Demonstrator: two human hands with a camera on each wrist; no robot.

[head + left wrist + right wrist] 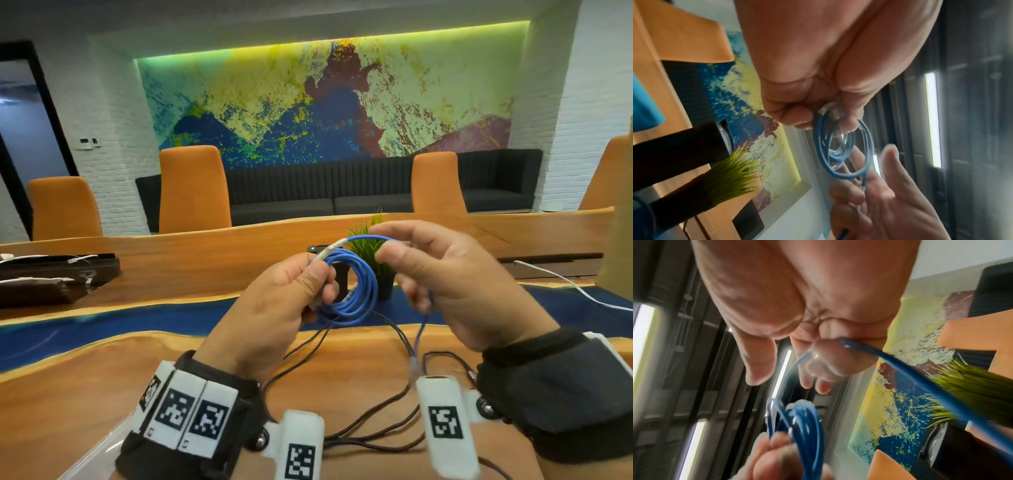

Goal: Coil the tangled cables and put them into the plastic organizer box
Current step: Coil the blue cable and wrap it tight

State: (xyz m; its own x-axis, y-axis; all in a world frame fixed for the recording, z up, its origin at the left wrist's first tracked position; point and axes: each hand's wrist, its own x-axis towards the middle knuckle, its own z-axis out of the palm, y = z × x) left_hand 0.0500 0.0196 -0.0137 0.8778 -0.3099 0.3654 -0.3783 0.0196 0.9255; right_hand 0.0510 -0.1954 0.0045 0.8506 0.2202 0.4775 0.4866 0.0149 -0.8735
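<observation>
Blue cable (356, 287) hangs as a multi-turn coil above the wooden table (102, 394), in front of the potted plant (371, 253). We grip the coil with our left hand (274, 308): the thumb and curled fingers clamp the stacked turns, with a whitish connector boot (327, 253) projecting just above the thumb. Our right hand (452, 281) pinches the free run of the same cable between thumb and forefinger on the plant side of the coil; the strand arcs from there back to the boot.

The head view alone shows the cable tail dropping below the right hand to a clear plug (415, 368) over the table, and the dark cables (373, 442) lying loose on the table nearer to us than the plant. A white cable (561, 279) lies on the table to the right of the plant.

The left wrist view shows the turns passing under the curled fingertips. The right wrist view shows the blue strand emerging from the right hand's curled fingers, blurred across the plant.

We cannot identify the organizer box with certainty in any view.
</observation>
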